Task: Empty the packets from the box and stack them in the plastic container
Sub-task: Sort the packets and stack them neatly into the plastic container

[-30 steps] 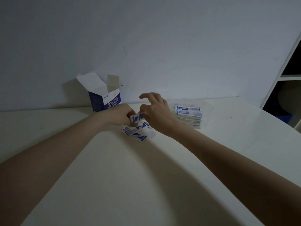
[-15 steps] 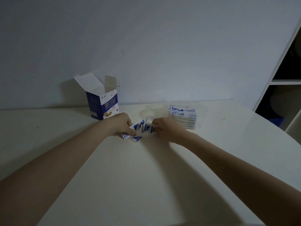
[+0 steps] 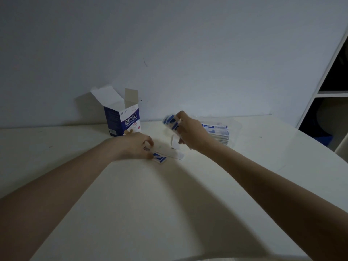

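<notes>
A blue and white box [image 3: 123,119] stands open at the back of the table, flaps up. My right hand [image 3: 190,131] is raised above the table and grips a small bunch of blue and white packets [image 3: 171,121], just left of the clear plastic container [image 3: 235,127]. That container holds a stack of packets [image 3: 218,132]. My left hand [image 3: 135,146] rests on the table with its fingertips pinching a loose packet [image 3: 159,157] that lies flat. A white strip [image 3: 175,154] lies beside that packet.
The white table [image 3: 169,204] runs back to a plain wall. A white shelf unit [image 3: 331,87] with dark compartments stands at the right edge, beyond the table's rounded corner.
My right hand has lifted a bunch of packets off the table, up and to the right toward the container. My left hand stays low on the remaining packets.
</notes>
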A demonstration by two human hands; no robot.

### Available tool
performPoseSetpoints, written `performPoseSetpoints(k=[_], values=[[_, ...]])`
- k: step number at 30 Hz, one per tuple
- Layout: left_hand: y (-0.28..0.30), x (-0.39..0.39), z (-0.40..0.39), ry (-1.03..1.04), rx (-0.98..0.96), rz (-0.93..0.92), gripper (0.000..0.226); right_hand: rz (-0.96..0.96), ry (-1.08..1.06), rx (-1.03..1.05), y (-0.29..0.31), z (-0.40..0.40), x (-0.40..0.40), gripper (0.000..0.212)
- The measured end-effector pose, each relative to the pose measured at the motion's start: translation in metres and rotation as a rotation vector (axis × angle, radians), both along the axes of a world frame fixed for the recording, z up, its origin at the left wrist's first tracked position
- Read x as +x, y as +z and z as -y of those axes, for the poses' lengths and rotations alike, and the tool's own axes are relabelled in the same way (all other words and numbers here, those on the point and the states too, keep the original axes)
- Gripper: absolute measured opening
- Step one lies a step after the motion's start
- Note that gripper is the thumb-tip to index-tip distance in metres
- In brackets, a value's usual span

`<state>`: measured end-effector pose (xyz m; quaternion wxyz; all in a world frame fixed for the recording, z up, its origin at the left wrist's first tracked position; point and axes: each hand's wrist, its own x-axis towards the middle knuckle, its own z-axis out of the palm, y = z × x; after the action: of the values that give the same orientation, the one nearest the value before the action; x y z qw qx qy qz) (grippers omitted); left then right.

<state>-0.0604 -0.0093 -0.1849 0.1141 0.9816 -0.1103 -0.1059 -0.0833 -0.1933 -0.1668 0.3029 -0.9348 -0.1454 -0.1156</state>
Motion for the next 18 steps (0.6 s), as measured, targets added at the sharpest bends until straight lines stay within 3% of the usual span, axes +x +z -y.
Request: performPoseSetpoints(k=[2,5,7,9,12,14,16,18], values=[[-0.001,0.001,0.002,-0.001,-0.032,-0.003,0.045,0.040,0.065,-0.259,-0.005,0.003,-0.001,0.031],[0.003,0.004,0.006,-0.008,-0.005,-0.039,0.035,-0.048,0.068,-0.210,-0.010,-0.002,0.000,0.030],[0.007,0.003,0.001,0.001,-0.047,-0.075,0.019,-0.124,0.023,-0.069,-0.009,-0.004,-0.002,0.022],[0.009,0.002,-0.008,0.063,-0.222,-0.071,0.009,-0.133,-0.027,0.068,-0.009,-0.004,-0.002,0.016],[0.017,0.004,-0.020,0.275,-0.696,0.059,0.018,-0.184,-0.115,0.428,-0.008,-0.009,-0.003,0.009],[0.023,-0.001,-0.012,0.309,-0.991,0.084,0.017,-0.373,-0.065,0.785,-0.004,-0.018,-0.004,0.010],[0.025,-0.008,0.008,0.220,-1.113,0.052,0.020,-0.539,0.037,1.049,-0.001,-0.027,-0.008,0.011],[0.023,-0.012,0.025,0.103,-1.058,0.034,0.023,-0.441,-0.021,1.074,0.002,-0.029,-0.008,0.014]])
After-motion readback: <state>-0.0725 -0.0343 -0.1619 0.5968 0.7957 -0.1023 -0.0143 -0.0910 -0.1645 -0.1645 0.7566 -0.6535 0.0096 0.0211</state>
